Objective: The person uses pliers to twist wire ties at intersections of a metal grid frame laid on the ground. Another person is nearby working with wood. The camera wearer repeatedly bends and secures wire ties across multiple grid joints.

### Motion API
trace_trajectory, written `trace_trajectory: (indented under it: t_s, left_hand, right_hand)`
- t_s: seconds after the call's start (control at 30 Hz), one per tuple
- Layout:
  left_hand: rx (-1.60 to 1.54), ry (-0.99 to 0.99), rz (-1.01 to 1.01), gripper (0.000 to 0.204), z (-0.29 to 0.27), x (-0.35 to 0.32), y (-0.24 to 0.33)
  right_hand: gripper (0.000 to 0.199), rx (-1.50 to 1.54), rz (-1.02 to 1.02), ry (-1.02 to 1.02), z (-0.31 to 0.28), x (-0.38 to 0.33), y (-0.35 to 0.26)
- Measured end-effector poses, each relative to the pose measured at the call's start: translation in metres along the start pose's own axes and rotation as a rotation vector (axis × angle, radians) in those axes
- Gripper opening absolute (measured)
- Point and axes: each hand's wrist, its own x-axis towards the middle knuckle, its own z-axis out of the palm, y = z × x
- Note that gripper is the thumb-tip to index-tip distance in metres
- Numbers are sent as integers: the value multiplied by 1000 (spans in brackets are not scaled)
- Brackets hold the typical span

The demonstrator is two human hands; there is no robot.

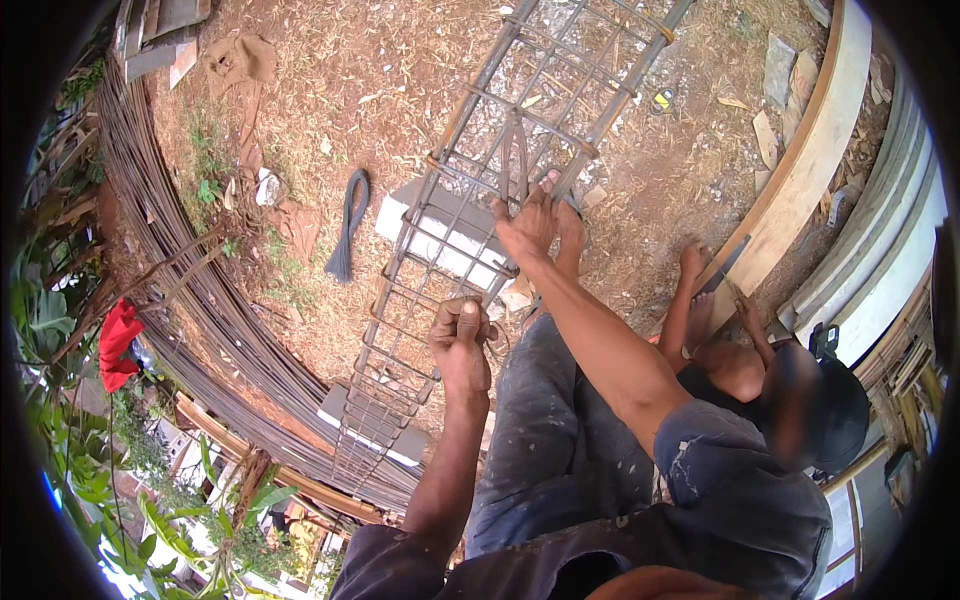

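- The steel rebar cage (440, 163) slants across the ground before you, over a white block (455, 242); the upper edge cuts it off, and its far lower end blurs into thin lines.
- A co-worker (735, 370) crouches to your right, partly hidden behind your sleeve (735, 450).
- Your right hand (528, 225) reaches out over the cage, forearm slanting, grip closed on rusty pincers (514, 155); your fingers hide their near end.
- Your left hand (462, 335) is raised, thumb uppermost, fingers curled; you cannot tell whether this grip pinches anything.
- A grey wire bundle (350, 225) lies left of the cage.
- Markings on the small yellow-and-dark object (663, 100) are too small to read.
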Motion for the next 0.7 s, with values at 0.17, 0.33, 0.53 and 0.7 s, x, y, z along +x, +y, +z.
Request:
trace_trajectory:
  t_s: [0.17,0.33,0.53,0.7]
  left_hand:
    - [98,23,67,11,10,28,16]
    - [49,-46,-63,12,54,42,4]
    - [4,-63,-57,12,104,42,-13]
    - [44,-55,-43,4,157,37,-7]
  right_hand:
    - [73,174,65,-146,-26,-12,-11]
    - [59,1160,502,-1038,-111,-43,-1]
    - [37,1102,428,-724,-143,-64,4]
    - [31,915,308,-115,-135,-58,31]
